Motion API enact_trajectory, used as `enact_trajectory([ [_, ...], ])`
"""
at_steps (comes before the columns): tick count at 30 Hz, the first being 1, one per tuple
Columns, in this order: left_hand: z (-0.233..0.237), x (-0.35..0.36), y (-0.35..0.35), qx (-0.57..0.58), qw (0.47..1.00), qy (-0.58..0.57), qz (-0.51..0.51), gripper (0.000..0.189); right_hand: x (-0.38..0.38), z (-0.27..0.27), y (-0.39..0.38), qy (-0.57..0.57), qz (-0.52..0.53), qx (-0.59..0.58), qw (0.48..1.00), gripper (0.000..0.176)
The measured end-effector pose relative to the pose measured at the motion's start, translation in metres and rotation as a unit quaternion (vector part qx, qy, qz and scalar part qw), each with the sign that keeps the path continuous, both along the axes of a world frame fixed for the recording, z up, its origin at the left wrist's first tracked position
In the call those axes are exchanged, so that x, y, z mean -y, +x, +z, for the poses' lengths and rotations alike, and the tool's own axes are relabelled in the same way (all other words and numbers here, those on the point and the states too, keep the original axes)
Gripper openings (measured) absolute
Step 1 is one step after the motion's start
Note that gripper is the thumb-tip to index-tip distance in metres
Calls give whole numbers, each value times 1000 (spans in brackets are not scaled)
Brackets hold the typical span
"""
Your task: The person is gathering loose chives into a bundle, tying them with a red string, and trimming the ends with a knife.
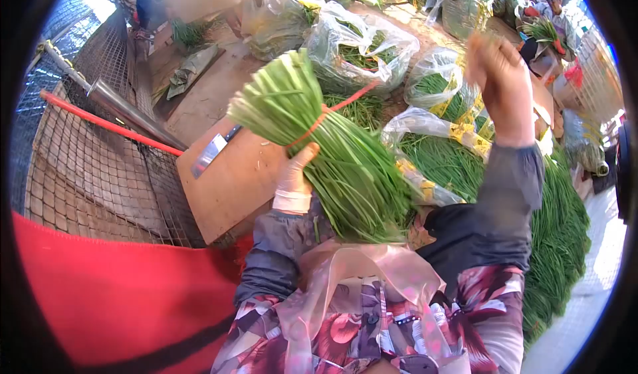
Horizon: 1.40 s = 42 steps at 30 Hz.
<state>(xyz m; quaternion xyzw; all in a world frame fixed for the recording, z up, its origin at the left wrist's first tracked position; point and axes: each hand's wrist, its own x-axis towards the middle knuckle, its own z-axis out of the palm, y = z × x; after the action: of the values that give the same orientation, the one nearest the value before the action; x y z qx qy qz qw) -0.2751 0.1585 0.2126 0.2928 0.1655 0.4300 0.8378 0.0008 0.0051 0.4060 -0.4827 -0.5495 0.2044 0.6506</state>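
A thick bunch of garlic chives is tilted in front of me, its pale cut ends at the upper left. My left hand grips it from below, thumb against the stalks, with a white band around the wrist. An orange-red tie circles the bunch near the cut ends, and its loose end sticks out to the upper right. Raised to the right, apart from the bunch, my right hand is blurred with its fingers curled; anything inside it is hidden.
A cleaver lies on a wooden board at left. Loose chives are heaped at right. Plastic bags of chives stand ahead. A metal pipe and red bar cross the netting. Another person is at the far right.
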Motion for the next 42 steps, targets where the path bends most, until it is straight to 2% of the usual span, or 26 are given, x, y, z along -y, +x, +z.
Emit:
enact_trajectory([
  [1,3,-5,-7,21,1000,4,17,47,25,-16,-35,-362,49,41,930,15],
  [2,-9,-10,-9,-3,999,20,40,42,25,-14,-39,-367,64,14,928,20],
  [3,-17,-14,-14,-4,999,21,45,42,26,-27,-48,-419,100,224,874,22],
  [4,-21,-23,-20,2,998,22,58,43,29,-68,-58,-354,-45,454,816,24],
  [5,-27,-25,-20,10,998,13,65,45,27,-66,-62,-390,-46,405,826,26],
  [7,-29,-30,-22,10,998,15,65,46,17,-76,-88,-396,-38,102,912,27],
  [9,-31,-27,-20,59,995,-33,77,42,9,-73,-102,-439,-44,169,881,33],
  [10,-29,-24,-19,75,994,-21,71,42,-4,-103,-110,-358,-84,311,876,38],
  [11,-26,-25,-19,75,994,-21,71,42,-5,-115,-107,-347,-95,322,876,41],
  [17,-12,-19,-16,75,991,-72,83,41,14,-107,-112,-389,-74,257,881,31],
  [18,-13,-22,-19,68,992,-75,69,41,17,-113,-110,-378,-69,289,877,28],
  [22,-18,-15,-14,52,995,-43,79,40,-8,-127,-103,-442,-75,206,870,37],
  [25,-27,-18,-13,41,994,-36,99,41,-18,-125,-113,-439,-48,162,882,41],
  [26,-30,-18,-14,39,993,-37,100,41,-27,-143,-113,-405,-76,217,885,41],
  [29,-21,-14,-12,45,993,-37,102,42,-40,-160,-114,-377,-124,214,893,37],
  [30,-12,-9,-15,49,994,-55,80,44,-38,-151,-118,-399,-92,145,901,33],
  [31,-8,-7,-18,52,994,-72,58,46,-32,-146,-119,-400,-93,142,901,33],
  [33,-21,-20,-30,73,994,-86,2,48,-20,-140,-126,-390,70,27,918,28],
  [34,-23,-23,-31,66,995,-58,47,48,-13,-138,-136,-302,107,65,945,26],
  [35,-26,-25,-33,57,994,-30,93,48,0,-128,-143,-334,146,50,930,28],
  [37,-30,-32,-41,40,995,-22,87,48,14,-123,-149,-415,217,52,882,29],
  [38,-33,-34,-42,61,994,-12,85,45,20,-132,-147,-416,217,50,882,29],
  [39,-31,-36,-42,82,993,0,84,42,28,-149,-140,-407,226,219,857,31],
  [40,-30,-40,-44,104,992,-9,69,41,34,-163,-133,-384,231,382,808,33],
  [41,-30,-45,-46,103,992,-7,72,41,39,-171,-123,-477,253,479,692,36],
  [42,-31,-50,-48,99,990,-12,98,42,50,-186,-114,-574,150,495,635,36],
])
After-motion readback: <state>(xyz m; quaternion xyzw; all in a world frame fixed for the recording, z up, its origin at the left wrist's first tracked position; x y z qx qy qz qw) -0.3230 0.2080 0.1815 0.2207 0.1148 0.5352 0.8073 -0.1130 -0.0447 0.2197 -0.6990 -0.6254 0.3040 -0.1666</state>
